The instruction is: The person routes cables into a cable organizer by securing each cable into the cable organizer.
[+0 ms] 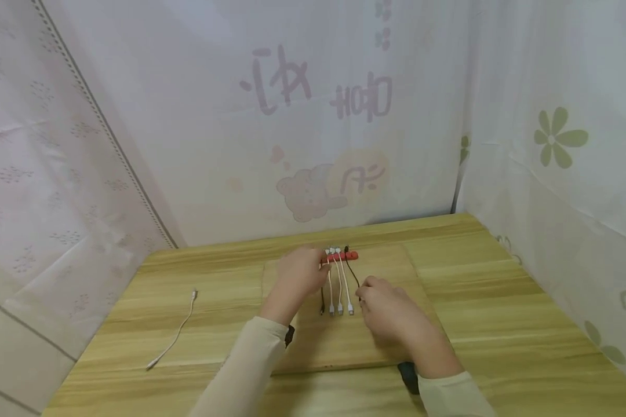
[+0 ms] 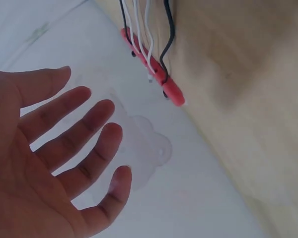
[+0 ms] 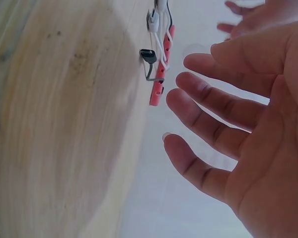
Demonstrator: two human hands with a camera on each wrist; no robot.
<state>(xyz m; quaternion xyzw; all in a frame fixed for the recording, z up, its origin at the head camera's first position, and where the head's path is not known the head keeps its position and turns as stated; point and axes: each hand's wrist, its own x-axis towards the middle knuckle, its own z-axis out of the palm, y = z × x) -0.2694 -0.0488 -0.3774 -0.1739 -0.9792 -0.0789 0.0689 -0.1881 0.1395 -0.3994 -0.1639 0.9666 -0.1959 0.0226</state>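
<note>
A red cable holder (image 1: 352,255) lies near the far edge of a wooden board (image 1: 313,359), with several white cables (image 1: 345,284) and two black cables side by side in it. My left hand (image 1: 302,272) is over the holder's left end, hiding part of it; in the left wrist view its fingers are spread and loosely bent, with nothing in them. My right hand (image 1: 388,307) is beside the right black cable (image 1: 350,269). The right wrist view shows that hand's fingers loosely curved and holding nothing, apart from the black connector (image 3: 148,55) and the holder (image 3: 155,96).
To the left on the wood-grain table (image 1: 214,347) lies one loose white cable (image 1: 179,330). Dark wrist bands (image 1: 408,377) show at my sleeves. Printed curtains (image 1: 214,145) hang behind the table and along both sides.
</note>
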